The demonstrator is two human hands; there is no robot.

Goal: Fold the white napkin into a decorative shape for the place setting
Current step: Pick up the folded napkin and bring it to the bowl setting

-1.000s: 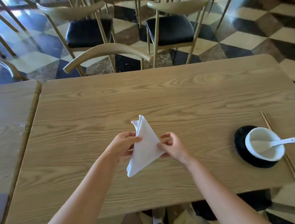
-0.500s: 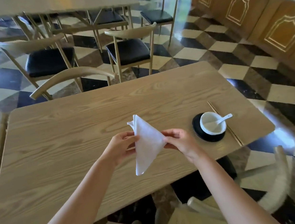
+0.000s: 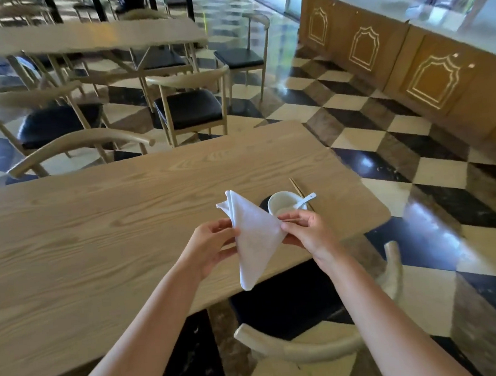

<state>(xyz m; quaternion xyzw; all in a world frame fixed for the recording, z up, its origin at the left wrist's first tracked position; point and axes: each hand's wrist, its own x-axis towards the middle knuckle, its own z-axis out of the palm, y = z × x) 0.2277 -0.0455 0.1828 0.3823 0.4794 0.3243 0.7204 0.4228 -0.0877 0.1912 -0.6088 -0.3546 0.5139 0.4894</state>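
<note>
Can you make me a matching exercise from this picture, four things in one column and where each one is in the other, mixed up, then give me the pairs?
Things:
1. white napkin
2. white bowl
3. white spoon
4. chopsticks

Places:
A. on the table, just right of the bowl
B. resting in the bowl, handle over the rim
C. on the black saucer
D. held up between the left hand and the right hand

Pairs: 1-D, 2-C, 3-B, 4-A
</note>
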